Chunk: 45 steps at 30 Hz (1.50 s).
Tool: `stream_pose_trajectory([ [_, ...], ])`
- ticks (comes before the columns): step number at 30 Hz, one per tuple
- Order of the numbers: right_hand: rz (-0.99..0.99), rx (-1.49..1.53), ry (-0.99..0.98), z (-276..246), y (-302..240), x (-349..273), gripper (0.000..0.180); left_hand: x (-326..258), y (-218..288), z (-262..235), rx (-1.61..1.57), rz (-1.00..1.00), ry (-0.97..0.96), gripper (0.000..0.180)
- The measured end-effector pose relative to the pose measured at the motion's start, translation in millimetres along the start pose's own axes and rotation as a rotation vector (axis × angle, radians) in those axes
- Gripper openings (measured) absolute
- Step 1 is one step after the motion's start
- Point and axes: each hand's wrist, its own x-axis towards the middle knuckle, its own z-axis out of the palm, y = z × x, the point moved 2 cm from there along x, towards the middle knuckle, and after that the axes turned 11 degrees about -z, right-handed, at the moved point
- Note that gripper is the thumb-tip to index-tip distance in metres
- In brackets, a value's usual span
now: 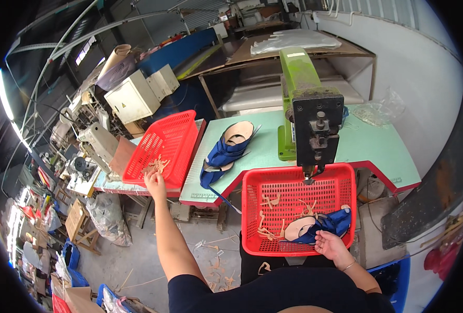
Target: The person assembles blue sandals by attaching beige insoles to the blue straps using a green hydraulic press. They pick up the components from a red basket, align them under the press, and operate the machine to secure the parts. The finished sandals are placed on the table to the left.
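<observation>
My left hand (154, 182) reaches over the near edge of a red plastic basket (161, 136) at left. Its fingers are drawn together beside thin tan cut pieces (160, 164), and whatever they hold is too small to make out. On my lap sits a second red basket (247, 208) with a bundle of blue strap-shaped pieces with tan lining (307, 228) inside, looking like shoe uppers. Curled fingers of my right hand (331, 247) grip the bundle's near edge. More tan strips (267, 229) lie in this basket.
A green machine (302, 78) with a black head (317, 130) stands over the lap basket. Another blue bundle with tan lining (226, 154) lies on the pale green tabletop (210, 188). A clear plastic bag (380, 110) rests at right. Tan scraps (218, 274) litter the floor.
</observation>
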Motion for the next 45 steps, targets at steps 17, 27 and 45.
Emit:
stream_pose_trajectory([
  [17, -0.087, -0.128, 0.007, 8.3, 1.6, -21.8, 0.015, -27.9, 226.1, 153.1, 0.714, 0.589, -0.802, 0.074],
  [27, -0.024, -0.111, 0.118, -40.2, 10.7, -23.9, 0.015, -55.4, 207.3, 93.5, 0.434, 0.826, -0.557, 0.046],
  [45, -0.887, -0.855, 0.093, 12.7, -28.3, -7.7, 0.009, -190.9, 259.5, 93.3, -0.254, 0.596, -0.872, 0.019],
])
